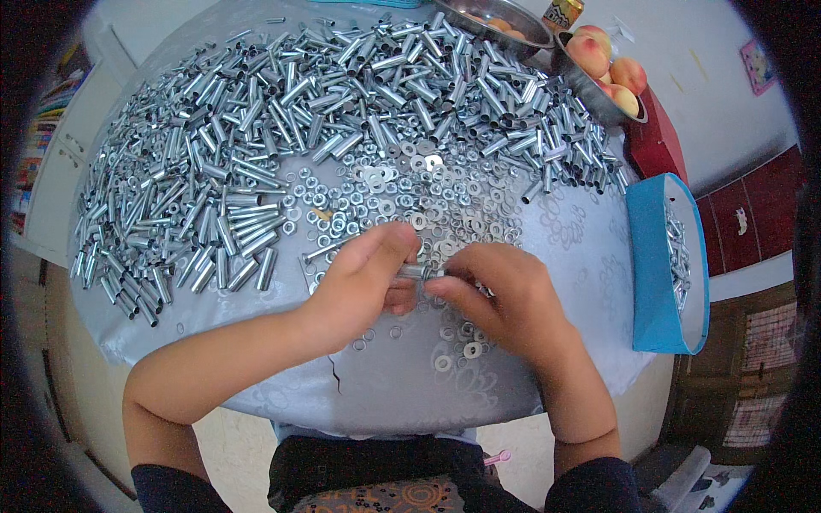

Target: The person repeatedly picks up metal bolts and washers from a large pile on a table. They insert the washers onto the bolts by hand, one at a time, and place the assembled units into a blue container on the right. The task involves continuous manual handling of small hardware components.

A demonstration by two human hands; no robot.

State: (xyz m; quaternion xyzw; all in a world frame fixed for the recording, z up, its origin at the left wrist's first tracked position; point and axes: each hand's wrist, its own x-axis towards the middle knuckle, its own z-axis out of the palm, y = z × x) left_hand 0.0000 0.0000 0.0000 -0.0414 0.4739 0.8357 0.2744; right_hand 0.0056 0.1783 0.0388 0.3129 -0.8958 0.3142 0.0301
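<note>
In front of me, above the near part of the table, my left hand [363, 274] is closed round a shiny metal sleeve [412, 271] that lies level and points right. The thumb and fingertips of my right hand [505, 295] pinch at the sleeve's right end, on a small ring-like piece, a nut or washer. Fingers partly cover it. A thin bolt [327, 250] slants out beside my left hand; whether that hand touches it cannot be told. Loose flat washers [443, 363] lie below my right hand, and nuts [355, 199] are spread beyond both hands.
A wide heap of metal sleeves and bolts [274, 111] covers the far and left table. At right stands a blue open box [654, 265] with metal parts inside. Far right hold a metal bowl [530, 30] and a tray of peaches [590, 94], beside a can [563, 13].
</note>
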